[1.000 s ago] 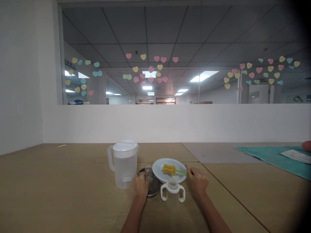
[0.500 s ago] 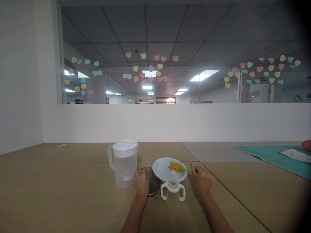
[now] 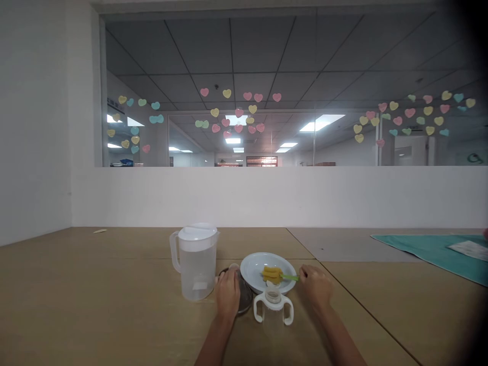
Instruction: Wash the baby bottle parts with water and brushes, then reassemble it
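Note:
A white bowl (image 3: 247, 272) holds a yellow sponge brush (image 3: 271, 275) with a green handle. My right hand (image 3: 317, 288), closed, pinches the end of that handle at the bowl's right rim. My left hand (image 3: 227, 295) is curled over a dark grey, rounded dish (image 3: 245, 295), fingers together, and covers much of it. A small pale round piece (image 3: 234, 267) shows by its fingertips; its kind is unclear. Between my hands, in front of the bowl, stands a clear baby bottle (image 3: 273, 307) with two white handles and an open neck. A small white piece partly shows behind the neck.
A lidded clear pitcher (image 3: 197, 269) stands just left of my left hand. At the far right a teal cloth (image 3: 423, 250) lies with a white paper or cloth (image 3: 470, 249) on it. A white wall (image 3: 229, 195) with a window rises behind the table.
The brush's sponge has moved a little toward me and to the left in the bowl, my right hand following slightly. My left hand stays on the dark dish. The view has tilted up slightly.

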A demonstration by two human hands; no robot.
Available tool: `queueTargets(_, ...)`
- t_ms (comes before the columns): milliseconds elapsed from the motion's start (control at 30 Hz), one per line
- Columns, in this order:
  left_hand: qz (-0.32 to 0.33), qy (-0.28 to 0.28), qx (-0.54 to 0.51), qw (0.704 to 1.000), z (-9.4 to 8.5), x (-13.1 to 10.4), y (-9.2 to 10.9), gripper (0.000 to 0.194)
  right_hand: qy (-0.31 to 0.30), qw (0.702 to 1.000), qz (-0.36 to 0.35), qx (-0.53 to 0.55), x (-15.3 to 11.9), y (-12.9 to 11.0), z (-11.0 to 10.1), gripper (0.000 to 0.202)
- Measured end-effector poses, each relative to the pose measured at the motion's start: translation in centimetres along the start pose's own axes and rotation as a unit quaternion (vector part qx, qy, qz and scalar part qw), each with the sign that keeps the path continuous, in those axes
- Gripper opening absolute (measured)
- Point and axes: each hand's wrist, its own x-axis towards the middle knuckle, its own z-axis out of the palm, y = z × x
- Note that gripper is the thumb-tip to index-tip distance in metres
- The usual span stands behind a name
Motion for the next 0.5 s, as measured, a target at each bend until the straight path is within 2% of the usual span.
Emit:
queueTargets(200, 0.113, -0.025, -0.011, 0.993, -0.4, -0.5, 1.6, 0.035, -0.12, 0.99, 0.06, 0.032, 0.5, -1.3, -0.9, 0.027)
queueTargets(333, 0.169, -0.052, -0.032, 0.984, -0.7, -0.7, 2.7, 0.031, -0.147, 0.983, 0.096, 0.06, 0.6, -1.9, -1.3, 0.031)
queueTargets(500, 0.185, -0.094, -0.073, 0.975, -0.7, -1.0, 3.4, 0.03, -0.169, 0.974, 0.122, 0.087, 0.7, -2.0, -1.5, 0.03)
